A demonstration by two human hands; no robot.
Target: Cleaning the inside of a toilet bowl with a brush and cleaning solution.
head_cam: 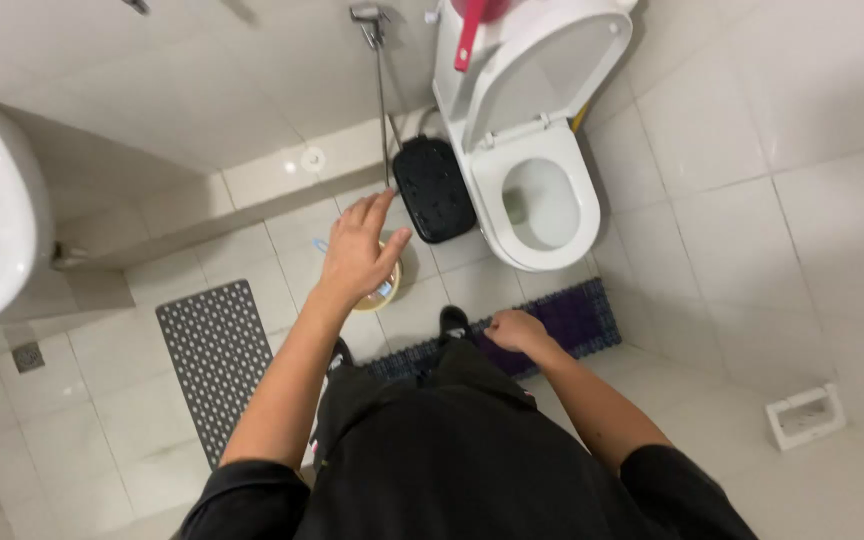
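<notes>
1. Black clothing fills the near view, with both bare arms stretching out over the pale tiled floor
2. Further off, the white toilet stands with lid and seat raised; a dark purple mat lies at its foot and a grey dotted mat lies to the left
3. Beside the toilet base lies a black studded pad, with a spray hose hanging down the wall above it
4. Left hand hangs released, fingers spread, above a small round tub on the floor, mostly hidden beneath it
5. Right hand is loosely clenched low by the thigh; I cannot tell whether it holds anything
6. My worry: the tiles may be slick, so leaning down could mean a slip, or knocking the tub over
</notes>
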